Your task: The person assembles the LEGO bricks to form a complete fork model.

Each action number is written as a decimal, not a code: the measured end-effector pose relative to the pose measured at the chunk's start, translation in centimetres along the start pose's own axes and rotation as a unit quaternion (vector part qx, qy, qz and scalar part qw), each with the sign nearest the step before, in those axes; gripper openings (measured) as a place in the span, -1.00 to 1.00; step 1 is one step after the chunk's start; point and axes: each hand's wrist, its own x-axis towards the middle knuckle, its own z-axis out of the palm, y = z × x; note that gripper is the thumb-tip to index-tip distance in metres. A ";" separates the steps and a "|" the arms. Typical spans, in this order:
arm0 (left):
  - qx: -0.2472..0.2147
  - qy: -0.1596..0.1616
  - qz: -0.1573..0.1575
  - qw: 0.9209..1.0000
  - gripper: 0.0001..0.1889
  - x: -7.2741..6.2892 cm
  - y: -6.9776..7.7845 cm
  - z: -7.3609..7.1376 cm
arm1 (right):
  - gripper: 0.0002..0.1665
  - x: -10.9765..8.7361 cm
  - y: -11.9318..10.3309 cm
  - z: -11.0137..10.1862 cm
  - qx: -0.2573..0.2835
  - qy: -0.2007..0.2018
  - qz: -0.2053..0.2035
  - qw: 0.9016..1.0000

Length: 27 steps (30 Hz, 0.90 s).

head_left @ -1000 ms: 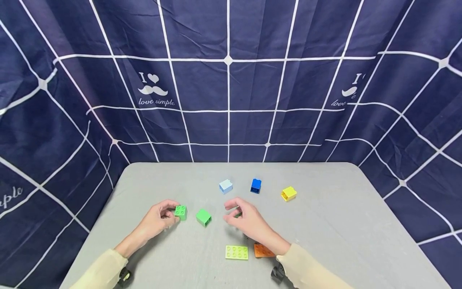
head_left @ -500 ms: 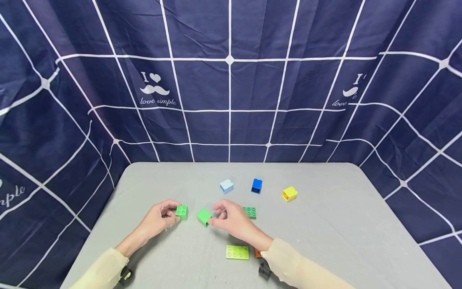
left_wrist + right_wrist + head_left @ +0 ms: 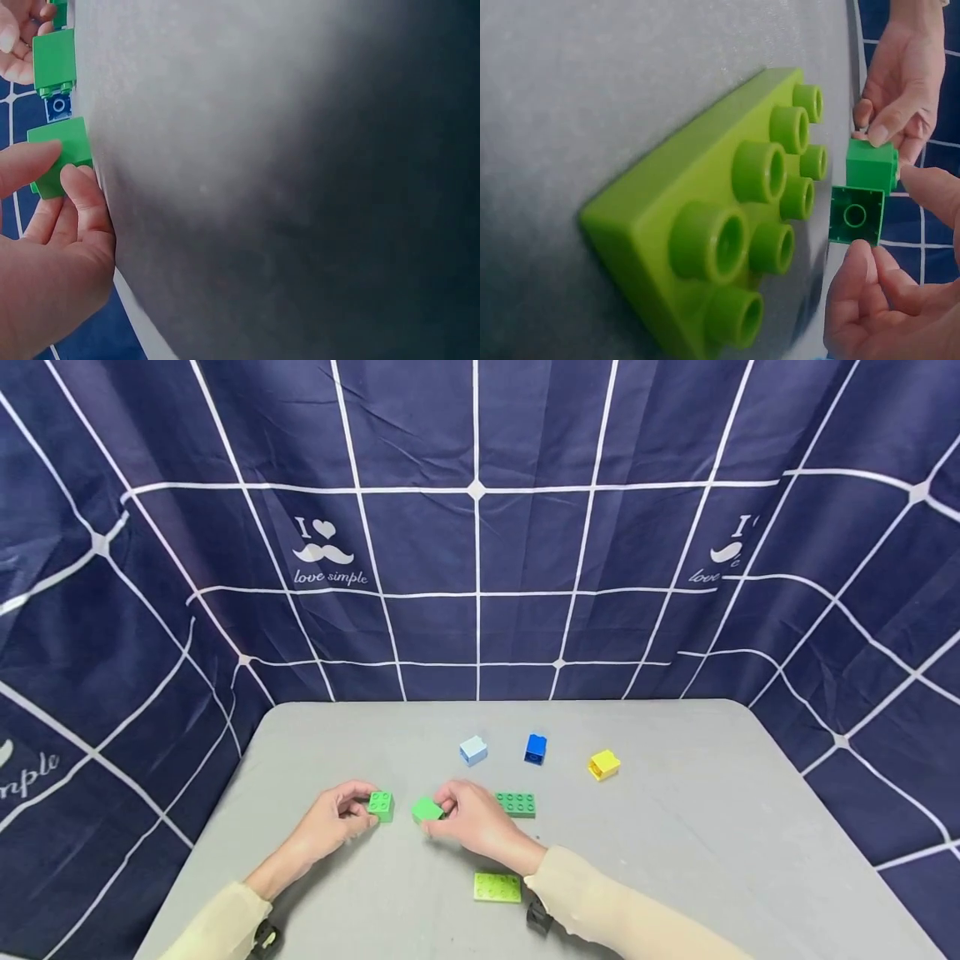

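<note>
My left hand pinches a green building brick by its sides, with two rows of studs facing up in the head view. Just right of it, a second green brick lies tilted on its side between the thumb and fingers of my right hand. That brick's hollow underside faces the right wrist camera. In the left wrist view the left hand's brick is held between thumb and fingertips. A small gap separates the two bricks in the head view.
On the grey table are a darker green flat brick and a lime flat brick. Farther back lie light blue, blue and yellow bricks. A navy curtain stands behind.
My right hand has moved left from beside the dark green flat brick and closed around the second green brick. Its forearm now hides the orange brick. The left hand keeps its grip.
</note>
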 end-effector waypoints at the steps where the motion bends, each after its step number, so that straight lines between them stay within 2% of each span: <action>1: -0.004 -0.001 0.000 1.000 -0.56 -0.1 0.0 0.1 | -0.56 0.0 0.0 0.0 -0.003 -0.002 0.002 1.000; 10: -0.003 -0.002 0.004 1.000 -0.58 -0.3 -0.2 0.1 | -0.63 0.4 0.3 0.4 -0.035 -0.017 0.003 0.999; 17: -0.001 0.006 0.000 1.000 -0.56 -0.4 -0.4 0.1 | -0.78 0.8 0.2 0.5 -0.070 -0.008 -0.017 0.997; 23: -0.003 0.005 0.002 1.000 -0.55 -0.2 -0.2 0.3 | -0.73 0.6 0.0 0.4 -0.075 -0.002 0.002 0.997; 27: -0.022 0.005 0.001 1.000 -0.47 -0.1 -0.2 0.4 | -0.73 0.4 0.1 0.1 -0.075 -0.001 0.015 0.997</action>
